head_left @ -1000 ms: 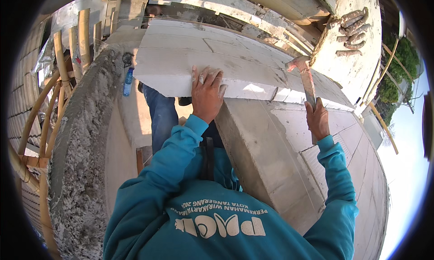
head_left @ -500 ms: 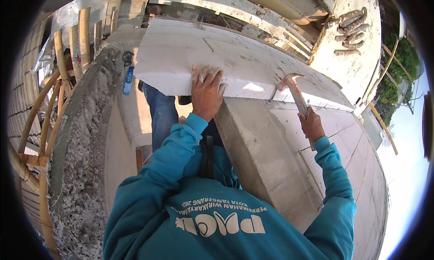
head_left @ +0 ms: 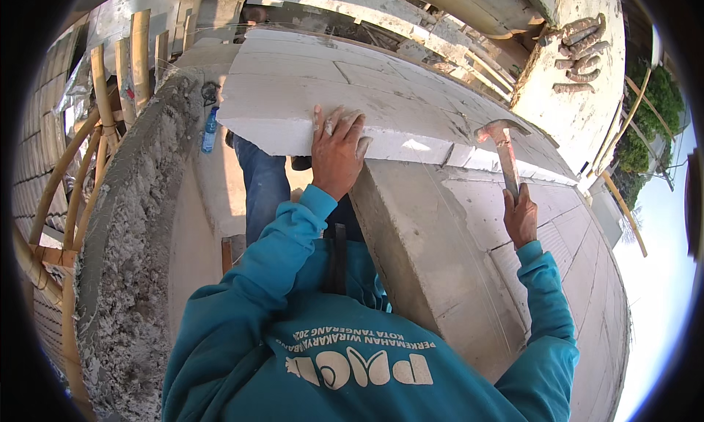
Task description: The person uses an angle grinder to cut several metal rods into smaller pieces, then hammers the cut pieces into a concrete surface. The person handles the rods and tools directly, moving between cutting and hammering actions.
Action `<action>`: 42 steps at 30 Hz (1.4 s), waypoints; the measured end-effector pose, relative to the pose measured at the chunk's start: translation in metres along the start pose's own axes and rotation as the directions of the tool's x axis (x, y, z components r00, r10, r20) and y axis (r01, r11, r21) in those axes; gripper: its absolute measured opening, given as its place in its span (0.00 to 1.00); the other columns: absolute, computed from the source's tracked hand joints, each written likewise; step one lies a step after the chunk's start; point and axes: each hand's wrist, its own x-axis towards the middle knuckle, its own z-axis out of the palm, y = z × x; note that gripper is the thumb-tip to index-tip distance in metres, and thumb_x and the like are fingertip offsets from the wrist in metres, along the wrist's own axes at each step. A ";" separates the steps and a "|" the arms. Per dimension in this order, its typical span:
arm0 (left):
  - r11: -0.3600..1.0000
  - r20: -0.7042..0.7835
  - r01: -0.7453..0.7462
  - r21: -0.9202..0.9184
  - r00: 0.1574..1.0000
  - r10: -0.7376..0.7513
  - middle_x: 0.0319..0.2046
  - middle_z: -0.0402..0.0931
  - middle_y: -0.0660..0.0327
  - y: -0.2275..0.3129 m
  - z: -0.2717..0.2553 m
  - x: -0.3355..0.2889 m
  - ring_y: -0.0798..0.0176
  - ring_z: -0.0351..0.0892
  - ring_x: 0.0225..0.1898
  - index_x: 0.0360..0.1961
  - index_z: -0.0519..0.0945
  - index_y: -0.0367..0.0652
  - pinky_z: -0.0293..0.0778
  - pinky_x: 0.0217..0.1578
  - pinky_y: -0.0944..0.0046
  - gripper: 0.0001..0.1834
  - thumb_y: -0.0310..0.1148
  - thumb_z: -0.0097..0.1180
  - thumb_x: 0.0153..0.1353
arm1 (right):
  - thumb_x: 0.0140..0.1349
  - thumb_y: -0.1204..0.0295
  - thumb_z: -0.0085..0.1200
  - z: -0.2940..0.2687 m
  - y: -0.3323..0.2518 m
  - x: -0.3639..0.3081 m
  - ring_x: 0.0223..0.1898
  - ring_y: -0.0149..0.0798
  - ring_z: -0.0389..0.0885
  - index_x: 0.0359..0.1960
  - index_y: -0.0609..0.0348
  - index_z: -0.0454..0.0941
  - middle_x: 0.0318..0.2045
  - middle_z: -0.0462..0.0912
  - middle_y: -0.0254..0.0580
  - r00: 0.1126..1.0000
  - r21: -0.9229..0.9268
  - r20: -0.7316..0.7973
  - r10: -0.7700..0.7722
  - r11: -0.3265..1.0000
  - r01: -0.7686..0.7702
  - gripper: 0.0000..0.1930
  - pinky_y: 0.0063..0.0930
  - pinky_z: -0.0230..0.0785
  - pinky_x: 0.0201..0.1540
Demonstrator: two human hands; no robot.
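Observation:
My left hand (head_left: 339,154) lies on the near end of a white lightweight block (head_left: 271,103) at the top of a block wall. Its fingers are stretched over the upper edge, somewhat apart, with whitish dust on them. My right hand (head_left: 521,220) is closed round the handle of a claw hammer (head_left: 506,154). The hammer's head is up by the wall's top edge, to the right of my left hand; I cannot tell whether it touches the blocks. A concrete column (head_left: 411,231) stands below the block course, between my arms.
A rough mortar-crusted wall (head_left: 139,253) runs down the left, with bamboo poles (head_left: 139,59) beyond it. A blue-labelled bottle (head_left: 210,131) sits near the block's left end. Several dark curved pieces (head_left: 583,52) lie on a pale ledge at the upper right.
My right hand and the hammer have shifted to the right along the wall, the hand also slightly toward me. My left hand stays on the block.

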 end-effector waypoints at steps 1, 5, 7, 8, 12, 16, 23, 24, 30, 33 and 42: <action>1.000 -0.008 0.000 0.003 1.000 0.000 0.51 0.77 0.62 0.000 -0.003 0.003 0.52 0.69 0.60 0.51 0.80 0.42 0.45 0.72 0.39 0.21 0.36 0.64 0.57 | 0.69 0.69 0.51 -0.011 -0.011 0.006 0.23 0.65 0.78 0.41 0.69 0.65 0.20 0.76 0.63 0.998 0.012 -0.045 -0.042 0.999 0.043 0.13 0.50 0.68 0.24; 1.000 0.017 -0.005 0.017 1.000 0.005 0.51 0.77 0.61 0.000 -0.004 0.008 0.52 0.69 0.61 0.52 0.80 0.42 0.44 0.72 0.38 0.21 0.37 0.64 0.57 | 0.67 0.66 0.54 0.020 0.001 -0.002 0.26 0.68 0.78 0.42 0.66 0.65 0.20 0.77 0.65 0.995 0.065 -0.078 -0.070 0.995 0.075 0.15 0.52 0.68 0.26; 1.000 0.030 -0.004 0.020 1.000 0.003 0.51 0.77 0.61 -0.001 -0.004 0.007 0.51 0.69 0.61 0.52 0.80 0.42 0.44 0.72 0.38 0.21 0.37 0.63 0.57 | 0.67 0.64 0.53 0.025 0.006 0.005 0.27 0.69 0.78 0.41 0.63 0.65 0.20 0.77 0.65 0.987 -0.091 0.151 -0.054 0.994 0.068 0.15 0.56 0.68 0.28; 1.000 0.032 -0.006 0.025 0.999 0.005 0.51 0.77 0.60 0.000 -0.002 0.004 0.51 0.69 0.61 0.52 0.80 0.42 0.45 0.72 0.38 0.21 0.37 0.63 0.57 | 0.67 0.64 0.53 0.024 0.004 0.009 0.27 0.69 0.78 0.41 0.63 0.65 0.20 0.77 0.65 0.985 -0.074 0.172 -0.023 0.997 0.036 0.15 0.57 0.68 0.29; 0.999 0.014 0.007 0.034 1.000 -0.008 0.51 0.77 0.59 -0.001 -0.002 0.006 0.51 0.69 0.61 0.52 0.80 0.41 0.45 0.72 0.39 0.21 0.37 0.63 0.57 | 0.67 0.64 0.53 0.020 0.000 0.000 0.27 0.68 0.79 0.41 0.63 0.66 0.21 0.78 0.64 0.999 0.042 0.021 -0.042 0.998 0.041 0.15 0.57 0.69 0.29; 1.000 -0.012 -0.008 -0.005 1.000 0.008 0.51 0.77 0.59 -0.003 -0.004 0.008 0.51 0.69 0.61 0.51 0.80 0.41 0.45 0.72 0.38 0.21 0.37 0.63 0.57 | 0.67 0.63 0.54 0.026 0.009 0.000 0.28 0.67 0.80 0.43 0.65 0.67 0.22 0.79 0.64 0.998 0.010 0.054 -0.035 0.999 0.035 0.16 0.56 0.70 0.32; 1.000 -0.008 -0.009 0.017 1.000 0.009 0.52 0.77 0.60 -0.002 -0.003 0.008 0.51 0.69 0.61 0.51 0.81 0.41 0.45 0.72 0.38 0.21 0.37 0.64 0.57 | 0.67 0.62 0.53 0.022 0.002 0.004 0.29 0.67 0.79 0.46 0.70 0.67 0.25 0.80 0.64 1.000 0.047 -0.006 -0.027 0.999 0.027 0.19 0.53 0.71 0.35; 1.000 -0.009 -0.011 0.021 1.000 0.011 0.53 0.77 0.60 -0.003 -0.004 0.007 0.51 0.69 0.61 0.51 0.81 0.41 0.45 0.72 0.38 0.21 0.37 0.64 0.57 | 0.67 0.63 0.54 0.017 -0.009 0.007 0.29 0.66 0.79 0.45 0.70 0.68 0.26 0.80 0.64 0.998 0.105 -0.056 -0.005 0.994 0.011 0.19 0.51 0.72 0.35; 1.000 0.018 -0.015 0.012 1.000 0.015 0.52 0.77 0.60 -0.003 0.001 0.004 0.51 0.69 0.61 0.51 0.80 0.41 0.45 0.72 0.38 0.21 0.36 0.64 0.57 | 0.67 0.65 0.54 0.033 0.011 0.038 0.26 0.64 0.81 0.46 0.66 0.68 0.23 0.80 0.61 0.992 -0.133 0.081 -0.096 0.985 0.106 0.16 0.49 0.72 0.30; 1.000 0.001 0.003 -0.012 1.000 -0.003 0.51 0.77 0.60 -0.002 -0.001 0.005 0.51 0.69 0.61 0.51 0.80 0.41 0.45 0.72 0.38 0.21 0.35 0.64 0.57 | 0.65 0.67 0.56 0.018 0.017 0.030 0.25 0.61 0.80 0.48 0.66 0.68 0.22 0.79 0.60 0.988 -0.083 0.009 -0.154 0.984 0.155 0.17 0.47 0.72 0.29; 1.000 0.023 -0.019 -0.017 1.000 0.019 0.53 0.77 0.61 0.000 -0.002 0.001 0.51 0.69 0.61 0.51 0.80 0.40 0.46 0.71 0.38 0.21 0.36 0.64 0.57 | 0.66 0.62 0.54 0.024 0.052 0.007 0.29 0.62 0.82 0.39 0.57 0.68 0.26 0.81 0.59 0.943 -0.243 0.315 -0.112 0.950 0.194 0.13 0.53 0.73 0.33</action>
